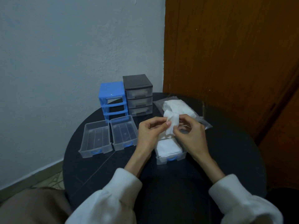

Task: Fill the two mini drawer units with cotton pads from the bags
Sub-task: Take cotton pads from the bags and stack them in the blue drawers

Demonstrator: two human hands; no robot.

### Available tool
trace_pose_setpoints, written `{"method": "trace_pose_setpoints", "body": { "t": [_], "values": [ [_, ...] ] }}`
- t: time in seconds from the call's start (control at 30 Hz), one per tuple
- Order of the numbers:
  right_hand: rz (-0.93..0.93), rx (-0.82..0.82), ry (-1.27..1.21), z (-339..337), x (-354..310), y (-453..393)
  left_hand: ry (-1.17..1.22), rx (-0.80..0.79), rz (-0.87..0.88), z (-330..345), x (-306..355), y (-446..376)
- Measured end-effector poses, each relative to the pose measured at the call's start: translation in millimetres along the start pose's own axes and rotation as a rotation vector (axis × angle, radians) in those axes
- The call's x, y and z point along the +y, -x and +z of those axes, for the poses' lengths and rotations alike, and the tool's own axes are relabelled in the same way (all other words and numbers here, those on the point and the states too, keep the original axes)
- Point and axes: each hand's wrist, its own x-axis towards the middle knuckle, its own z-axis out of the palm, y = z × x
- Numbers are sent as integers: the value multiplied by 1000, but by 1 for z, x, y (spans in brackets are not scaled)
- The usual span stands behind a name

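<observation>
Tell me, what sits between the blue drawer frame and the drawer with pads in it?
In the head view, one empty clear drawer lies between the blue frame and the pad-filled drawer; the left hand hovers there too.

fingers [168, 122]: both hands meet over the table's middle, pinching a cotton pad [172, 125] between them
below fingers: drawer [170, 155] with pads stacked in it
behind fingers, right: bag [179, 109] of pads, lying flat
left of fingers: two drawers [110, 137] side by side, out of their frame
behind those: open frame [112, 101]; on its right, touching, second unit [138, 95], drawers in
under all: round table [234, 143]
</observation>
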Motion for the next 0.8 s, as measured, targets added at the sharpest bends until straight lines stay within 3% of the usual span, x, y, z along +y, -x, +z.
{"method": "trace_pose_setpoints", "body": {
  "t": [0.2,0.47,0.57,0.8],
  "values": [
    [52,81,-52,0,6,-3,-42,101,36,-10,1,-5],
    [90,-15,-59,-8,4,-14,-93,350,108,-43,7,-10],
    [110,-156,-75,-17,-2,-22,-111,364,120,-45,9,-9],
    [167,-658,17,-26,-14,-33,-171,336,103,-44,5,-10]
  ]
}}
